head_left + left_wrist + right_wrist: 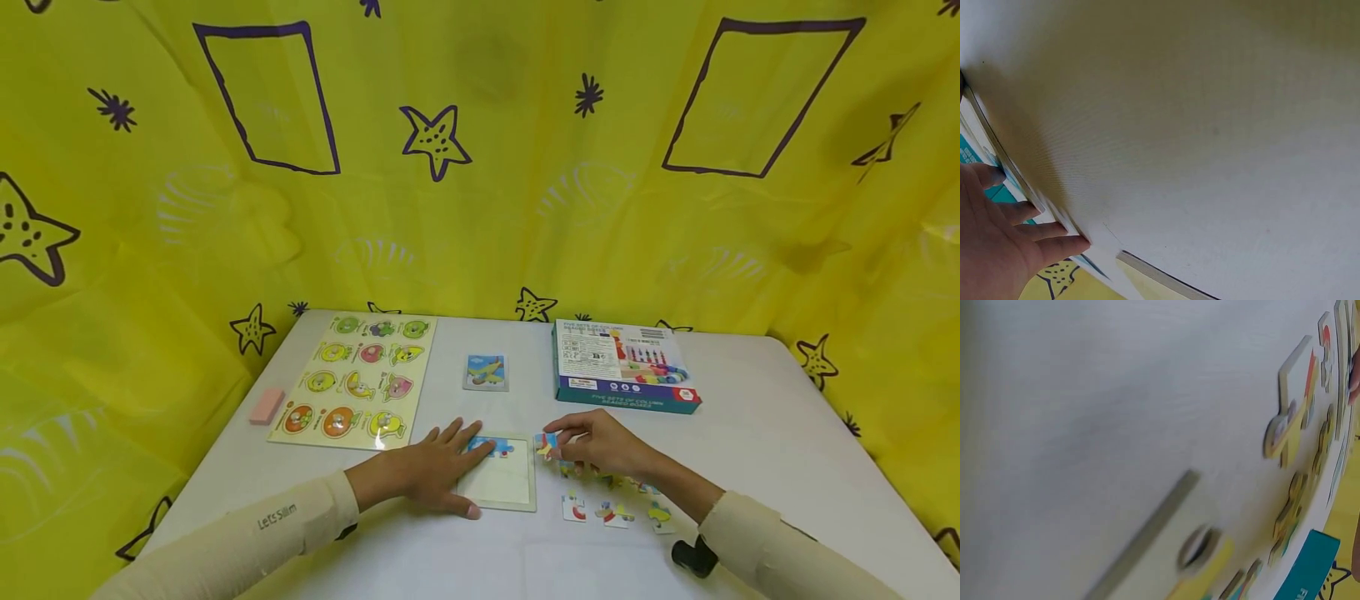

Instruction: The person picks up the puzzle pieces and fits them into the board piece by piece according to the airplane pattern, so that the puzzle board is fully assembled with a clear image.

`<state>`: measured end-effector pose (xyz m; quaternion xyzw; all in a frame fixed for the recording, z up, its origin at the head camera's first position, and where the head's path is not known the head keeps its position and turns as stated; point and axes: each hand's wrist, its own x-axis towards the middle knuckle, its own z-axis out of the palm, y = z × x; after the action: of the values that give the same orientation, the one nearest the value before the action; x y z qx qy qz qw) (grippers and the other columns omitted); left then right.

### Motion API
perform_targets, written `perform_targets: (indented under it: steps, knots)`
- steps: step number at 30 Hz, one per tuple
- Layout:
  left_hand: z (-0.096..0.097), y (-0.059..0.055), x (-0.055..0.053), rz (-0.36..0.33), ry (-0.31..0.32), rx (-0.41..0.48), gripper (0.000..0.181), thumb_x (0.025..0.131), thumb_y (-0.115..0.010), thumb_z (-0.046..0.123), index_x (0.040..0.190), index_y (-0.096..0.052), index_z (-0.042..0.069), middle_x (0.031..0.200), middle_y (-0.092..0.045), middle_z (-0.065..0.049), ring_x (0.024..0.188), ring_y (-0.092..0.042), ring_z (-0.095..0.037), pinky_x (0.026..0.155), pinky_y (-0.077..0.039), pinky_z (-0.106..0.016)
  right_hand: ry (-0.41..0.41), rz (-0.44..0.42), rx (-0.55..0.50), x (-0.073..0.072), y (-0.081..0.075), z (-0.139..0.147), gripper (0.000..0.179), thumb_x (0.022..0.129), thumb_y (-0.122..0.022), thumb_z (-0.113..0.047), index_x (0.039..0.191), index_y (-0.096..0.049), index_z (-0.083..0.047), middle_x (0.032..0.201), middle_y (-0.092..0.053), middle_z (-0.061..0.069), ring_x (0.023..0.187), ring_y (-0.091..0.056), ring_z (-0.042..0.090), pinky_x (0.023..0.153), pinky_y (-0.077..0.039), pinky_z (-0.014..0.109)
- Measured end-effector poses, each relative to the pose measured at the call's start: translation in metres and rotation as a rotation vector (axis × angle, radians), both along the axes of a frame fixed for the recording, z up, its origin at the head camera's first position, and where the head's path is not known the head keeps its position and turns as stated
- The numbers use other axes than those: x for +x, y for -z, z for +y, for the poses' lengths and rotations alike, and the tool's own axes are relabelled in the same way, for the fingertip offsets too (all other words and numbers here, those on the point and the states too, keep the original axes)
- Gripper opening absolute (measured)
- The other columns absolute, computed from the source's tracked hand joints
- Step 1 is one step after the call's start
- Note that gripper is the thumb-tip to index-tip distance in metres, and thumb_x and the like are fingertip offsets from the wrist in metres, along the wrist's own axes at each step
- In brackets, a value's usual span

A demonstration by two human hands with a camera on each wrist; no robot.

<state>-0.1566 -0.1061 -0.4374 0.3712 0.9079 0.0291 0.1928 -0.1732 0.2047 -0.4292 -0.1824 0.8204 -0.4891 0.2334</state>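
My left hand (431,468) lies with spread fingers over the left side of a square puzzle tray (534,492), a fingertip touching the blue puzzle pieces (504,450) along its top edge. In the left wrist view the same hand (997,231) reaches past the tray's edge with straight fingers. My right hand (603,443) pinches a blue, red and yellow puzzle piece (543,442) at the tray's upper right edge. Below that hand lie several loose puzzle pieces (574,508), partly hidden by it; a few pieces (1294,381) also appear in the right wrist view.
Behind the tray lies a small airplane picture card (485,372). A fruit board (352,379) and a pink block (266,407) are at the left. At the back right lies a beaded-boxes carton (626,367). Yellow patterned curtain (480,233) surrounds the white table (450,558).
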Motion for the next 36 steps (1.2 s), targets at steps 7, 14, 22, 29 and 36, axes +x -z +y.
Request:
perform_targets:
  steps: [7, 14, 22, 29, 36]
  knots:
    - [0.0, 0.0, -0.001, -0.008, -0.005, -0.002, 0.097, 0.089, -0.057, 0.072, 0.162, -0.019, 0.021, 0.17, -0.011, -0.011, 0.155, -0.012, -0.04, 0.12, -0.025, -0.06, -0.055, -0.001, -0.021, -0.005, 0.006, -0.02, 0.037, 0.091, -0.07, -0.007, 0.126, -0.064, 0.005, 0.089, -0.067, 0.008, 0.06, -0.058, 0.015, 0.056, -0.05, 0.022]
    - [0.0, 0.0, -0.001, 0.001, -0.001, -0.001, 0.097, 0.088, -0.057, 0.072, 0.162, -0.02, 0.02, 0.169, -0.012, -0.012, 0.155, -0.013, -0.041, 0.119, -0.026, -0.061, -0.04, 0.013, 0.026, -0.011, 0.01, -0.032, 0.035, 0.089, -0.073, -0.007, 0.121, -0.066, 0.004, 0.082, -0.067, 0.004, 0.058, -0.057, 0.014, 0.055, -0.05, 0.023]
    - [0.0, -0.002, 0.0, -0.002, 0.003, -0.01, 0.097, 0.089, -0.056, 0.072, 0.162, -0.019, 0.02, 0.169, -0.012, -0.012, 0.155, -0.013, -0.041, 0.119, -0.027, -0.061, -0.054, 0.009, 0.032, -0.016, 0.01, -0.04, 0.032, 0.088, -0.072, -0.004, 0.119, -0.066, 0.004, 0.081, -0.066, 0.003, 0.06, -0.057, 0.014, 0.058, -0.052, 0.024]
    - [0.0, -0.002, -0.001, -0.001, 0.004, -0.01, 0.097, 0.089, -0.056, 0.072, 0.162, -0.019, 0.02, 0.169, -0.012, -0.012, 0.155, -0.013, -0.041, 0.119, -0.027, -0.061, -0.048, 0.039, 0.087, -0.019, 0.009, -0.044, 0.031, 0.087, -0.076, -0.008, 0.114, -0.067, 0.003, 0.08, -0.067, 0.004, 0.059, -0.058, 0.012, 0.057, -0.051, 0.024]
    - [0.0, 0.001, -0.002, -0.008, -0.002, -0.003, 0.098, 0.088, -0.057, 0.072, 0.162, -0.019, 0.021, 0.169, -0.012, -0.012, 0.155, -0.013, -0.04, 0.119, -0.027, -0.061, -0.061, 0.076, 0.111, -0.021, 0.012, -0.043, 0.027, 0.086, -0.078, -0.009, 0.109, -0.069, 0.003, 0.078, -0.064, 0.003, 0.061, -0.056, 0.012, 0.056, -0.049, 0.022]
